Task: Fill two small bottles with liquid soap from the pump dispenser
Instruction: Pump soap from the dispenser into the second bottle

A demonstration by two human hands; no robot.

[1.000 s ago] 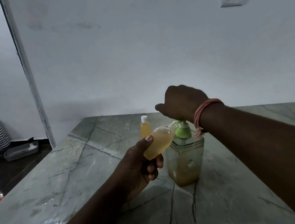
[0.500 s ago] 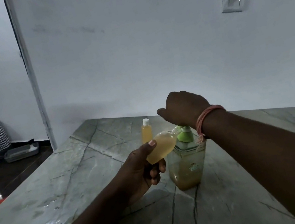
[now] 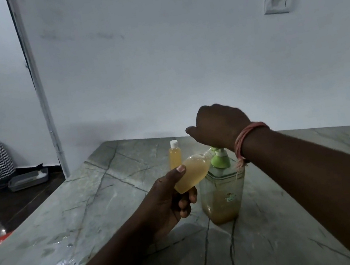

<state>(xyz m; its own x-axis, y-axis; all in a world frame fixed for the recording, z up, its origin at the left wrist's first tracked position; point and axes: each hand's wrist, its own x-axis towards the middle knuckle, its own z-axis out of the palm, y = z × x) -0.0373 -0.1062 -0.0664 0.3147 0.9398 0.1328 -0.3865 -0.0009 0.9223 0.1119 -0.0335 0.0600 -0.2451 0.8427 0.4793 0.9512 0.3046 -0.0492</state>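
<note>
- At the table's left of centre, the left hand (image 3: 168,194) grips the small open bottle (image 3: 191,172), thumb on top, fingers curled beneath.
- The bottle lies tilted, long axis running up and right, its neck meeting the pump spout just under the right hand; it looks mostly full of amber soap.
- Behind it, a capped small bottle (image 3: 175,155) stands upright on the marble table (image 3: 90,217), apparently filled.
- Right of both, the pump dispenser (image 3: 223,191) stands upright; the right hand (image 3: 220,124) rests on the green pump head (image 3: 220,159); its fingers are hidden, so its grip cannot be told.
- Judgement: the next press depends on neck and spout staying aligned.
</note>
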